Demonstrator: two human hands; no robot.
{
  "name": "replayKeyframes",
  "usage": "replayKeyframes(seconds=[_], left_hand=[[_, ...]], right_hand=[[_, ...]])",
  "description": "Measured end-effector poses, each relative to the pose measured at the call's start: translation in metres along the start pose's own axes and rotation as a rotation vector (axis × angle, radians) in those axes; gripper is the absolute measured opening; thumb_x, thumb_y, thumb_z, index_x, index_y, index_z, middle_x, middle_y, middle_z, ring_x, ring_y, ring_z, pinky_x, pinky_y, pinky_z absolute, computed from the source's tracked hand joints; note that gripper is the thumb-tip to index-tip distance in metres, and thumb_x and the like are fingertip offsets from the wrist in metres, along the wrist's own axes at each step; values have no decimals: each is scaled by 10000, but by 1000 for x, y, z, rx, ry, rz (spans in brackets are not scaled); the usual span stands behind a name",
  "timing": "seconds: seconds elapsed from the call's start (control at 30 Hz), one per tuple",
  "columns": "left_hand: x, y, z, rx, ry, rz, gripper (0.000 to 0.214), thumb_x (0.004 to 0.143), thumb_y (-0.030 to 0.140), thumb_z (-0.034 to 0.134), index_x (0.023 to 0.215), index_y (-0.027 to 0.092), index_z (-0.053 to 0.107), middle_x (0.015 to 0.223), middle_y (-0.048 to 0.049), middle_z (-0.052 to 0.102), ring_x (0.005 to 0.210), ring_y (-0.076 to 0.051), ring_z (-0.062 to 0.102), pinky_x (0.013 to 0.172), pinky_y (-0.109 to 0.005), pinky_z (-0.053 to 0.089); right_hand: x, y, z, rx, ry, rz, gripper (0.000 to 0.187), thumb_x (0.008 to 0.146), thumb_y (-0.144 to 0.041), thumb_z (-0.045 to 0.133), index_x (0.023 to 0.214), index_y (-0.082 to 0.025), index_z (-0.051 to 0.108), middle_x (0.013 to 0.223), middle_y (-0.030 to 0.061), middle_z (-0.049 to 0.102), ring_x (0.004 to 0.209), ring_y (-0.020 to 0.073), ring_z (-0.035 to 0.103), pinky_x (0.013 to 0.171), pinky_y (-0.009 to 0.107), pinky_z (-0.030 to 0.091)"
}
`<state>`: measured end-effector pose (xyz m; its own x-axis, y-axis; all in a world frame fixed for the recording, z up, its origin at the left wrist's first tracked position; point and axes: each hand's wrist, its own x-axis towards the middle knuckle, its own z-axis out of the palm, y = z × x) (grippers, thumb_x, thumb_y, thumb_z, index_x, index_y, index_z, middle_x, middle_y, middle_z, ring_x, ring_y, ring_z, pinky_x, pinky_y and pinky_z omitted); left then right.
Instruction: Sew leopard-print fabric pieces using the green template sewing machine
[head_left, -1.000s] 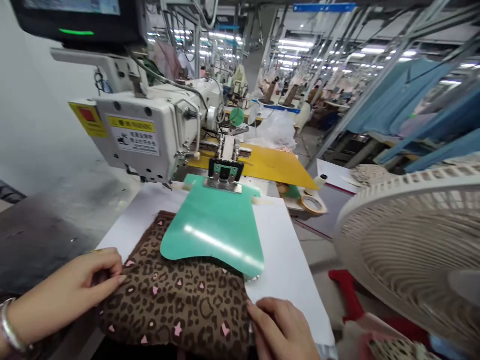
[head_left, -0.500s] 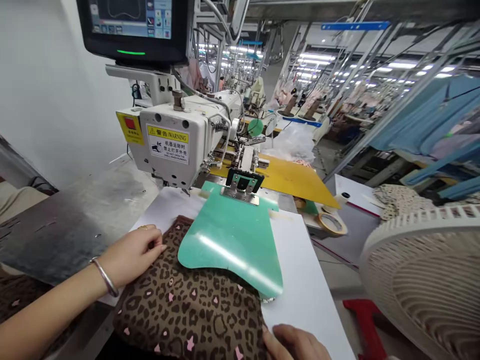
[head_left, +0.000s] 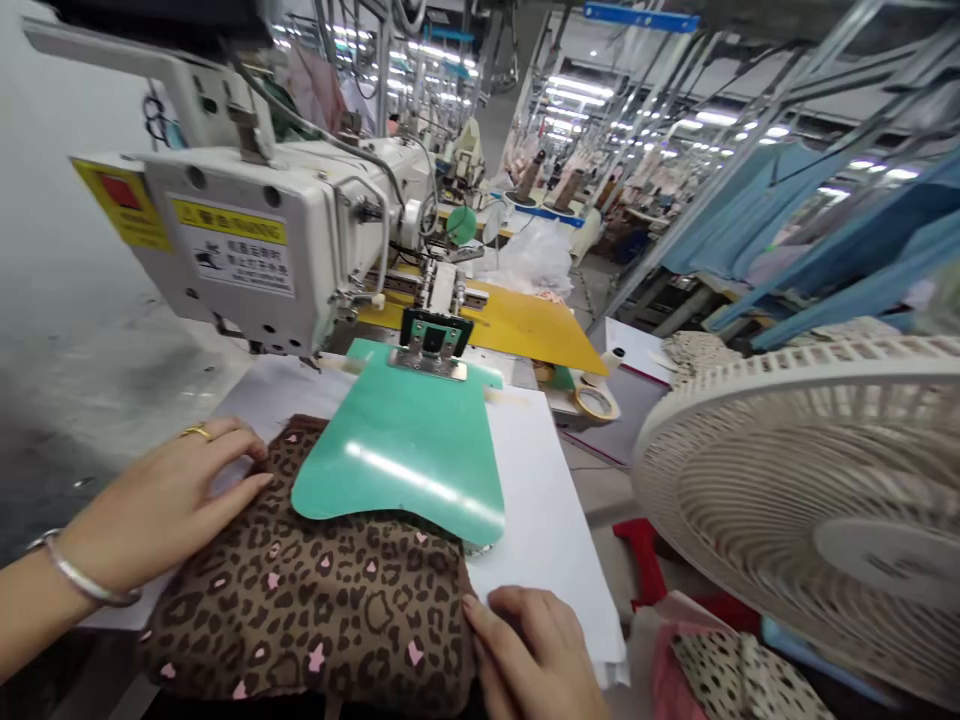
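Note:
A brown leopard-print cloth [head_left: 330, 600] with pink spots lies on the white table [head_left: 540, 500], partly under a green plastic template [head_left: 405, 450]. The template is clamped at its far end by the white sewing machine [head_left: 285, 240]. My left hand [head_left: 165, 505], with a ring and a bracelet, rests fingers down on the cloth's left edge. My right hand [head_left: 532, 650] presses the cloth's right edge near the table's front, its fingers curled on the fabric.
A large cream fan [head_left: 810, 510] stands close on the right. A yellow board [head_left: 525, 325] and a roll of tape [head_left: 596, 400] lie behind the template. Spotted fabric [head_left: 735, 680] sits at lower right. Blue garments [head_left: 750, 220] hang at the back right.
The view has swung down and to the right. Both hands stay on the cloth's edges; the left hand has slid slightly along the left edge.

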<state>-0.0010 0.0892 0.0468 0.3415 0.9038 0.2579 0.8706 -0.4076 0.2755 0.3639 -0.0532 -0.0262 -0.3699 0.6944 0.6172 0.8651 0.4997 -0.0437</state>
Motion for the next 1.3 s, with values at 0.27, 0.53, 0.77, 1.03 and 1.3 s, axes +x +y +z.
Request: replayKeyframes(seconds=[0.27, 0.53, 0.77, 1.03, 1.3], left_hand=[[-2, -10, 42, 350, 156, 493, 627, 1009, 340, 346, 1606, 207, 209, 1557, -81, 472, 1372, -237, 495, 1100, -395, 318], [0, -20, 53, 400, 47, 327, 602, 1018, 416, 235, 1553, 172, 364, 1613, -72, 378, 1426, -283, 451, 1131, -492, 313], [-13, 6, 25, 265, 94, 233, 530, 1019, 421, 318, 1459, 182, 490, 1572, -133, 442, 1439, -316, 426, 1200, -562, 259], [-69, 10, 27, 368, 92, 392, 806, 962, 533, 484, 1625, 261, 115, 1620, -81, 374, 1424, -291, 458, 1180, -439, 280], [-66, -11, 12, 145, 98, 187, 592, 1012, 347, 400, 1574, 397, 221, 1653, 49, 309, 1489, -222, 350, 1246, -424, 193]], right_hand=[[12, -19, -10, 107, 59, 56, 240, 1010, -218, 473, 1182, -138, 620, 974, 94, 633, 867, 207, 608, 752, 339, 520], [17, -35, 3, 236, 86, 36, 149, 977, -132, 487, 901, -173, 608, 831, 47, 622, 736, 185, 555, 651, 308, 434], [12, -28, -5, 179, 14, 23, 145, 998, -226, 517, 1027, -193, 655, 921, 52, 656, 819, 187, 607, 723, 308, 487], [15, -19, -2, -98, -44, -187, 386, 1007, -237, 410, 1308, -163, 640, 1324, 49, 673, 1209, 228, 609, 919, 351, 488], [-8, -9, -7, -106, 39, -72, 336, 1036, -346, 488, 1305, -222, 648, 1147, 85, 735, 1066, 255, 705, 892, 359, 580]])
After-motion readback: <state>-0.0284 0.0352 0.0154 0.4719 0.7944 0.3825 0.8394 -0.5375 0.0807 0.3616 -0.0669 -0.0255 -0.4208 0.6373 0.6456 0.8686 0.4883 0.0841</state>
